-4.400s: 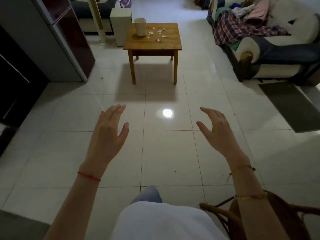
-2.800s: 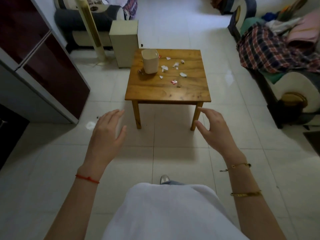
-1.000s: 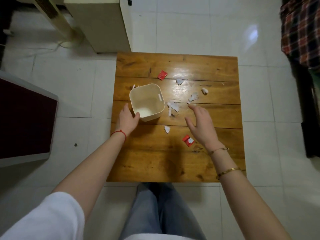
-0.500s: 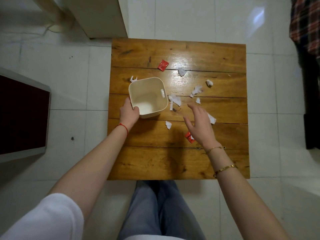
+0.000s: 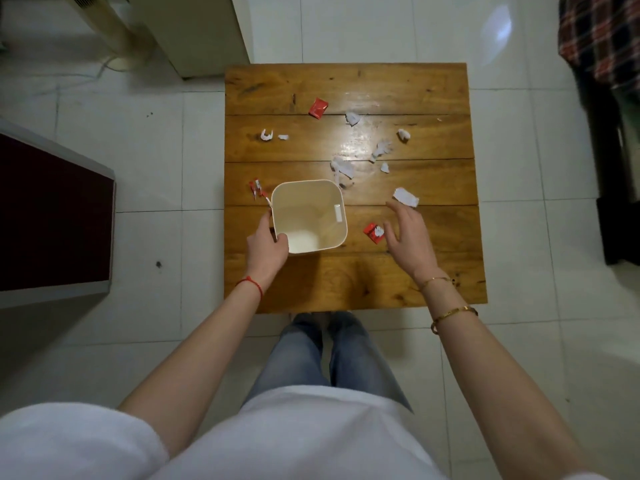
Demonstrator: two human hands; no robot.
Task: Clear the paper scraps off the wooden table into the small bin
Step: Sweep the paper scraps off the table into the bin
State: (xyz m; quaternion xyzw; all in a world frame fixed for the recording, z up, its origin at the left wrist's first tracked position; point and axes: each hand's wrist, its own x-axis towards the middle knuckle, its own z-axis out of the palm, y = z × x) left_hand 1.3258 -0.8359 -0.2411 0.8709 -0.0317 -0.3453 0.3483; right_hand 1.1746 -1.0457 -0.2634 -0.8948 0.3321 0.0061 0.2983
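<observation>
A small cream bin (image 5: 308,216) stands on the wooden table (image 5: 353,282), left of centre, and looks empty. My left hand (image 5: 266,249) grips its near left rim. My right hand (image 5: 408,237) hovers open, fingers spread, just right of a red and white scrap (image 5: 374,232) and below a white scrap (image 5: 405,197). Several white paper scraps (image 5: 341,168) lie across the far half of the table. A red scrap (image 5: 318,107) lies near the far edge. Red and white bits (image 5: 257,189) sit left of the bin.
A cream cabinet (image 5: 197,32) stands on the tiled floor at the table's far left corner. A dark red appliance (image 5: 52,216) is at the left. A plaid cloth (image 5: 602,36) on dark furniture lies at the right. My legs touch the table's near edge.
My left hand has pulled the bin toward me along the table, uncovering scraps behind it. My right hand has shifted right, beside the red and white scrap.
</observation>
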